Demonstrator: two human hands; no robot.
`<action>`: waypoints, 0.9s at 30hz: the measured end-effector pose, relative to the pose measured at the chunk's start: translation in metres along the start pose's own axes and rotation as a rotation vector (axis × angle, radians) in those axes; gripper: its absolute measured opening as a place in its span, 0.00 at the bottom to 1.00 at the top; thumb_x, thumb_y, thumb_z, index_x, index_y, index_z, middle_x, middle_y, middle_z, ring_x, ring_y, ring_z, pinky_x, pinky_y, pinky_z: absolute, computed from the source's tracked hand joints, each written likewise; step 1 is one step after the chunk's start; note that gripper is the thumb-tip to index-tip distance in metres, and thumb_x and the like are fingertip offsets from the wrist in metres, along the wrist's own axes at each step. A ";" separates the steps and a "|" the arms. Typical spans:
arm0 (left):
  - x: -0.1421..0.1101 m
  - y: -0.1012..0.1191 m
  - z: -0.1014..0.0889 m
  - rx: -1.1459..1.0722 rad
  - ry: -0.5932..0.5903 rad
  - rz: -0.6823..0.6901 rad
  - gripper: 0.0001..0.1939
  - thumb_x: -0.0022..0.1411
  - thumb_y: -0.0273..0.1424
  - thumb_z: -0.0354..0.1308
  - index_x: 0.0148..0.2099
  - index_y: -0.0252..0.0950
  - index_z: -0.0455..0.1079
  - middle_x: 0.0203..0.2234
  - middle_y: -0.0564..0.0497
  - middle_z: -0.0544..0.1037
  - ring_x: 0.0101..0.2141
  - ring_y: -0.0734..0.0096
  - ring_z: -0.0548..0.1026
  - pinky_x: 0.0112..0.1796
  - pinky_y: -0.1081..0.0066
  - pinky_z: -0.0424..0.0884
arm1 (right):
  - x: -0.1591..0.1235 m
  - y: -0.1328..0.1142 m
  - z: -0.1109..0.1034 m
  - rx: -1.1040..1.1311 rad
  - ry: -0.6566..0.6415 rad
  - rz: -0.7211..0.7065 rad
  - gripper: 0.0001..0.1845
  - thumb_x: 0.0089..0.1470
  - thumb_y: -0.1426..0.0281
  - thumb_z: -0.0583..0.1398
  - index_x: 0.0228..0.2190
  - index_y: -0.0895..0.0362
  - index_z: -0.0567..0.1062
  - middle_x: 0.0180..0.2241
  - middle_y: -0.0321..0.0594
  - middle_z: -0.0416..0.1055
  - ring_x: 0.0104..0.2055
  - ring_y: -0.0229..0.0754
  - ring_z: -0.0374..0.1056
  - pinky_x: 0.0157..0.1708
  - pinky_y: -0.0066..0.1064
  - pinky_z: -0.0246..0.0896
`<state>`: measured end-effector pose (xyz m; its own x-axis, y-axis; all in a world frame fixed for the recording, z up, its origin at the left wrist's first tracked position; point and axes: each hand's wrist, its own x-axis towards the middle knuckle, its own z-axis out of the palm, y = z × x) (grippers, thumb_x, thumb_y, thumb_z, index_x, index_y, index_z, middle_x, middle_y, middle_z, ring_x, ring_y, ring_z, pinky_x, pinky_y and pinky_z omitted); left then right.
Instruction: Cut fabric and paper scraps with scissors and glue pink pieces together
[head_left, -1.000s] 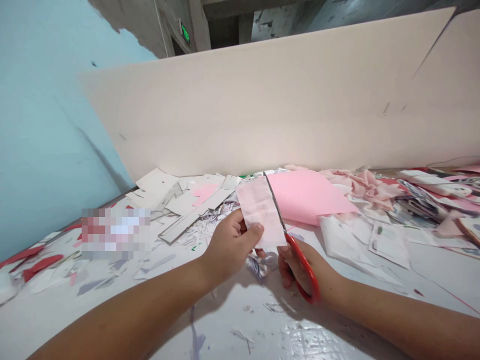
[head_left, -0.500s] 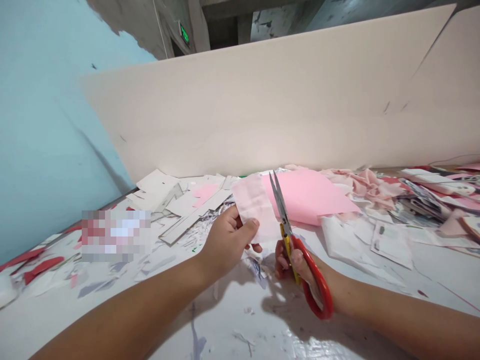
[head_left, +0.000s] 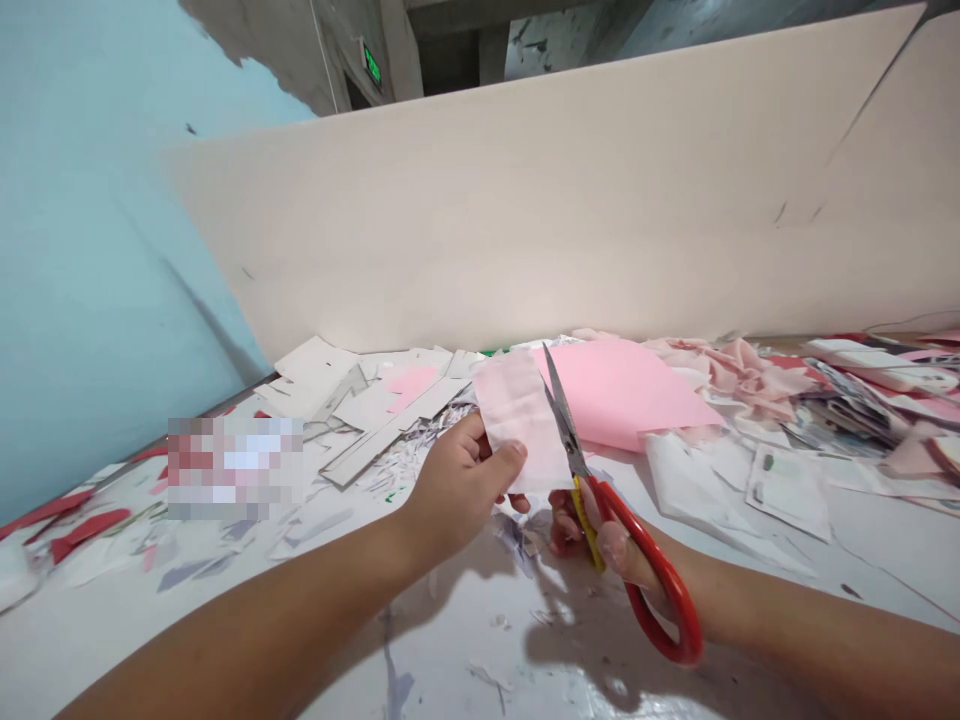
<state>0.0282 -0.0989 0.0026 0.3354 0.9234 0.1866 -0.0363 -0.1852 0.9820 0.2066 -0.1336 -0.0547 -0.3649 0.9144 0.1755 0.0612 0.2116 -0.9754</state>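
Observation:
My left hand (head_left: 469, 470) pinches a pale pink, soft-looking rectangular piece (head_left: 517, 405), thumb on top and fingers beneath; whether it is cloth or thin paper I cannot tell. Closed around a pair of scissors (head_left: 574, 455) is my right hand (head_left: 616, 545). The scissors have a red loop handle and a yellow part by my fingers. Their blades are parted and point up and away, along the piece's right edge. One blade lies in front of that edge. Behind them rests a brighter pink sheet (head_left: 626, 395).
White board offcuts (head_left: 319, 390) and paper shreds are heaped at the left. Crumpled pink scraps (head_left: 739, 375) and white sheets (head_left: 787, 490) lie at the right. A tall pale panel (head_left: 525, 220) stands along the table's back, with a blue wall (head_left: 97, 250) at left.
The scissors' blades have spread apart, and the red handle has swung right and toward me. The pale pink piece and my left hand have shifted slightly right in view.

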 end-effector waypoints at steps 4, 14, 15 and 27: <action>-0.001 -0.001 0.000 0.007 -0.003 0.002 0.08 0.55 0.34 0.54 0.33 0.34 0.63 0.18 0.58 0.68 0.17 0.79 0.69 0.20 0.77 0.66 | -0.002 0.000 0.004 -0.027 0.010 -0.021 0.26 0.46 0.43 0.49 0.30 0.53 0.62 0.27 0.35 0.57 0.28 0.39 0.55 0.28 0.36 0.56; -0.002 -0.002 0.001 -0.025 -0.040 0.004 0.06 0.56 0.33 0.54 0.33 0.35 0.63 0.18 0.58 0.69 0.17 0.79 0.70 0.20 0.77 0.66 | -0.005 -0.003 0.013 -0.108 0.070 -0.058 0.24 0.51 0.46 0.44 0.29 0.54 0.60 0.24 0.33 0.53 0.23 0.35 0.50 0.23 0.30 0.50; -0.003 -0.002 0.001 -0.032 -0.046 0.002 0.06 0.56 0.33 0.54 0.32 0.35 0.63 0.18 0.58 0.69 0.17 0.79 0.69 0.20 0.77 0.67 | -0.004 -0.003 0.014 -0.113 0.066 -0.061 0.24 0.51 0.46 0.44 0.29 0.54 0.60 0.24 0.33 0.53 0.23 0.35 0.49 0.22 0.30 0.49; -0.004 0.000 0.003 -0.055 -0.039 -0.007 0.06 0.54 0.33 0.55 0.32 0.34 0.63 0.17 0.58 0.69 0.17 0.80 0.69 0.20 0.77 0.67 | -0.004 0.000 0.012 -0.157 0.072 0.006 0.24 0.55 0.49 0.41 0.21 0.54 0.55 0.21 0.32 0.52 0.23 0.36 0.49 0.24 0.31 0.48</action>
<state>0.0302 -0.1032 0.0016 0.3718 0.9108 0.1797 -0.0852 -0.1592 0.9836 0.1969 -0.1411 -0.0566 -0.2970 0.9368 0.1848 0.2090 0.2526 -0.9447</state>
